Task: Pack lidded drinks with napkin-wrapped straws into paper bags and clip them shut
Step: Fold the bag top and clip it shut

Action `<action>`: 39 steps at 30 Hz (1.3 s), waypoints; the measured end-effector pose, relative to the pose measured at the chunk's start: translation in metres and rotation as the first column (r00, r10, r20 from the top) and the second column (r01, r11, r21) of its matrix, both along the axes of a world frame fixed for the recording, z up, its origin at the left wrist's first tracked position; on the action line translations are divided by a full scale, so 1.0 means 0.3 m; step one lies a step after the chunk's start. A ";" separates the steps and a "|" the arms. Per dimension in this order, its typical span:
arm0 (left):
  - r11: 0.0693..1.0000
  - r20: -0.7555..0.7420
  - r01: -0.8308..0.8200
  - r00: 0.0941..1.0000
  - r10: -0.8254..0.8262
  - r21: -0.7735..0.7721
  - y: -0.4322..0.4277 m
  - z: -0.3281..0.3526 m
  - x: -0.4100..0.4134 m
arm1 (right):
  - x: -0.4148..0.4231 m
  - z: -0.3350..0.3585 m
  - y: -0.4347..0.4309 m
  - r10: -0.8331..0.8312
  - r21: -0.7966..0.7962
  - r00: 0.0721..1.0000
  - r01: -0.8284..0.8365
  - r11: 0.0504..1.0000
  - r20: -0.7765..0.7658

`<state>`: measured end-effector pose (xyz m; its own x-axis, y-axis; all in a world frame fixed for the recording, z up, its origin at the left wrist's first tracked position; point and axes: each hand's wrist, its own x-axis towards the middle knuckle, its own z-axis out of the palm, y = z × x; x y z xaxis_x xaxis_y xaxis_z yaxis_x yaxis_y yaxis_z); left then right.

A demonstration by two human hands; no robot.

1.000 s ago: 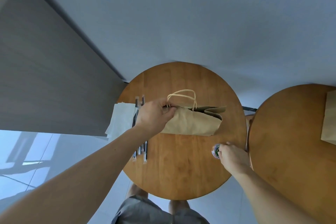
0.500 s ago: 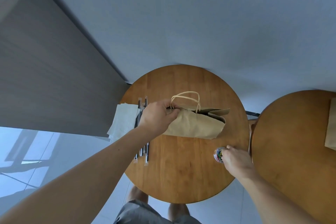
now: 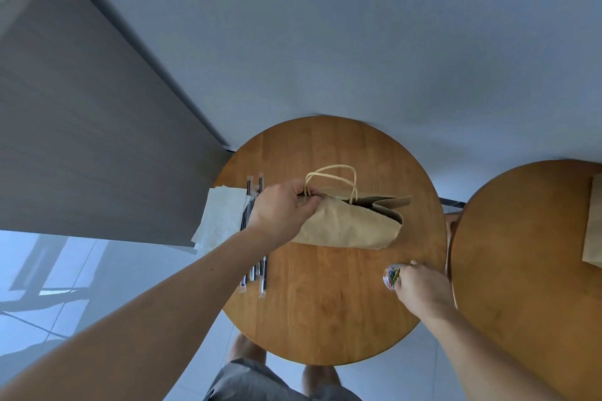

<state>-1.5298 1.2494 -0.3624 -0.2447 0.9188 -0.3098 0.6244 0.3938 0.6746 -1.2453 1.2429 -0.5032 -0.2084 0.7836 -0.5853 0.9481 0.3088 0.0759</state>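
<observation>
A brown paper bag [image 3: 348,226] with twine handles [image 3: 332,177] stands in the middle of the round wooden table [image 3: 325,312]. My left hand [image 3: 281,210] pinches the left end of the bag's top edge. The right end of the bag's mouth gapes slightly. At the table's right edge, my right hand [image 3: 422,286] reaches into a small clear container of coloured paper clips [image 3: 391,275], with its fingertips hidden among the clips. What the bag holds is hidden.
White napkins [image 3: 220,221] hang over the table's left edge, beside several wrapped dark straws [image 3: 257,273]. A second round table [image 3: 521,286] stands to the right with another paper bag [image 3: 593,221] at the frame edge. A wall rises behind.
Both hands keep their places on the bag and the clip container. The view has tilted a little, so everything sits lower in the frame.
</observation>
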 end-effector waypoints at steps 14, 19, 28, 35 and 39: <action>1.000 -0.001 0.007 1.000 -0.007 0.001 -0.003 -0.003 -0.004 | -0.036 -0.009 -0.035 -0.182 0.060 0.982 0.184 0.981 -0.043; 1.000 0.014 0.010 1.000 -0.010 -0.002 -0.005 0.002 -0.001 | -0.028 -0.007 -0.041 -0.227 0.051 0.968 0.234 0.971 -0.110; 1.000 0.023 0.000 1.000 0.000 -0.001 -0.016 -0.003 -0.003 | -0.044 -0.030 -0.044 -0.391 0.031 0.899 0.404 0.914 -0.196; 1.000 0.022 0.007 1.000 -0.007 -0.019 -0.008 0.005 0.002 | -0.040 0.012 -0.052 -0.492 0.071 0.682 0.620 0.781 -0.540; 0.999 0.006 0.014 1.000 -0.014 -0.039 -0.003 0.013 0.006 | -0.099 0.144 -0.055 -0.424 -0.040 0.460 0.640 0.768 -0.780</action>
<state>-1.5280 1.2486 -0.3584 -0.2303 0.9093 -0.3466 0.6259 0.4111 0.6627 -1.2749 1.2265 -0.4599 0.0449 0.9711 -0.2344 0.6807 -0.2015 -0.7043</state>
